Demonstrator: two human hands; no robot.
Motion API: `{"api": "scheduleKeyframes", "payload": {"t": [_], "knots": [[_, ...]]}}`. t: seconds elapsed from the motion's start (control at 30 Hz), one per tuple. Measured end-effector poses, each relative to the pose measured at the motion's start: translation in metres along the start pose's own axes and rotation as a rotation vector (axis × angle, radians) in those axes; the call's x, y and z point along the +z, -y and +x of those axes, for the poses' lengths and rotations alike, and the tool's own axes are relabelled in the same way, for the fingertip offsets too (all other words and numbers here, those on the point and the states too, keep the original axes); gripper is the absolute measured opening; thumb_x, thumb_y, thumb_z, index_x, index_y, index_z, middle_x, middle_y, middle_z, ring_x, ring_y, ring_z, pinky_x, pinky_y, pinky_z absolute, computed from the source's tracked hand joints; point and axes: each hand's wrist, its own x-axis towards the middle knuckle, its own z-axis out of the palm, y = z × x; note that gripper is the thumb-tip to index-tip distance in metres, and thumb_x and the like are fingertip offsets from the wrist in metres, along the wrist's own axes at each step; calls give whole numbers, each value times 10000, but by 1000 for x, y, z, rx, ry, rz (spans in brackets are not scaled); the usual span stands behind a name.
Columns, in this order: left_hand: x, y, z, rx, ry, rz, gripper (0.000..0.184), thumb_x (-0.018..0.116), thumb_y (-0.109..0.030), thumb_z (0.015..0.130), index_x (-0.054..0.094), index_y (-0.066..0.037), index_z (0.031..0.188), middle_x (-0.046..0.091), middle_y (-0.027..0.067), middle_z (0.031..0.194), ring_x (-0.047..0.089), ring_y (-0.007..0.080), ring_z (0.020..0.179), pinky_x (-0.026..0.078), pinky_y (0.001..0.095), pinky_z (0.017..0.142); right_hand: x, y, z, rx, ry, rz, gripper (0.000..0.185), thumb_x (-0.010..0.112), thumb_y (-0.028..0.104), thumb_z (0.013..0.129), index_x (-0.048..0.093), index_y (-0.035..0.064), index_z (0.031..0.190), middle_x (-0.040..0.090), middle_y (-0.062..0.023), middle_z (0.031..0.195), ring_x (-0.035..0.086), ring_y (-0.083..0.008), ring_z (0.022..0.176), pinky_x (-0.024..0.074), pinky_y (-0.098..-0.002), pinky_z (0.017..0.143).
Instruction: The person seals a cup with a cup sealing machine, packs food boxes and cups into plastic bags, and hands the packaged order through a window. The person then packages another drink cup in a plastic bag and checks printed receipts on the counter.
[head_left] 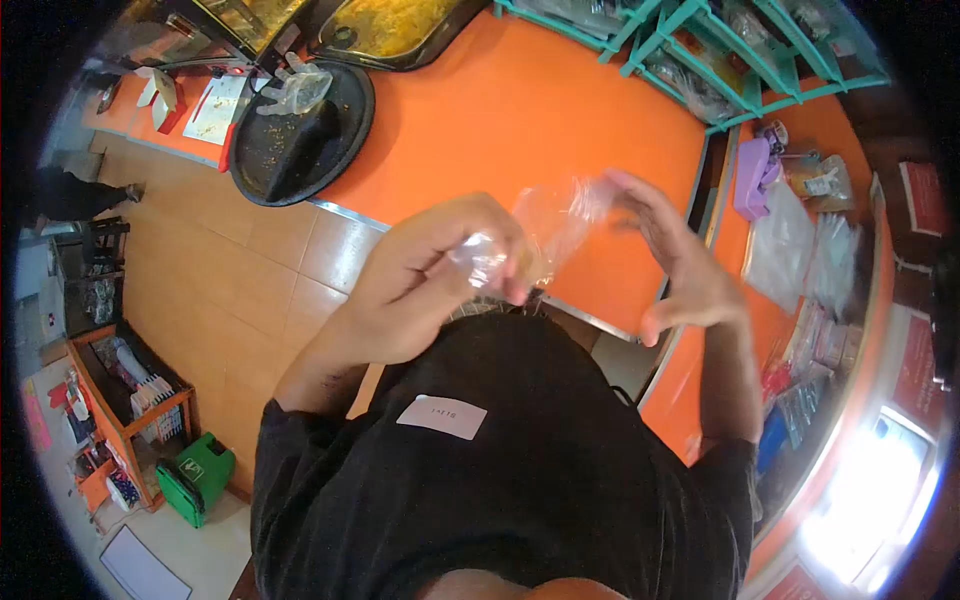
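My left hand (pixel 435 270) is closed, its fingers curled round a bunched end of thin clear plastic (pixel 565 220). The kind of plastic piece, a bag or a disposable glove, I cannot tell. It stretches across toward my right hand (pixel 685 260), whose fingers reach out with the thumb well apart. The plastic's far end meets those fingertips, which are smeared by motion. Both hands are in front of my black shirt, over the near edge of the orange counter (pixel 510 110).
A round black tray (pixel 340 150) with a crumpled clear glove (pixel 298 88) on it stands at the counter's left. Behind it is a dark pan of yellow food (pixel 385 25). A teal rack (pixel 700 60) holds bagged items. Clear bags (pixel 780 250) lie to the right.
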Motion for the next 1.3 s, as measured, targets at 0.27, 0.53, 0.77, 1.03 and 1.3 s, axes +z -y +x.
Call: {"api": "scheduleKeyframes", "payload": {"t": [0.27,0.53,0.77,1.03,1.3], "knots": [[16,-92,68,-116,155,431,249,481,-208,1002,515,-12,852,569,50,693,560,121,647,442,297,616,104,-75,100,116,-22,144,716,790,307,756,474,37,1339,531,-119,1291,494,-212,1229,413,-370,1022],[-34,-145,66,42,280,589,91,487,-91,958,514,-15,1001,590,86,913,599,158,798,469,318,720,121,-63,151,-115,-213,-111,398,607,258,952,537,-1,1245,587,-113,1208,552,-190,1123,444,-339,956],[-88,-72,-19,297,-252,830,791,706,-131,742,309,6,1413,374,222,1400,408,362,1307,357,463,1060,138,-46,167,55,-649,417,236,481,203,1018,602,18,1100,593,-2,965,536,-100,883,454,-273,785],[-133,-9,-20,-92,-38,996,942,851,-296,628,377,-2,1387,590,215,1158,586,386,1085,453,457,954,172,-3,174,198,-792,-196,285,486,240,987,606,12,1108,629,-128,959,594,-252,877,464,-352,817],[-164,23,18,-321,596,11,693,754,-308,764,461,0,1310,648,188,1088,665,299,924,525,420,852,140,59,146,314,-479,-289,303,529,172,928,586,2,1172,642,-182,1068,631,-299,976,485,-399,881]]}}
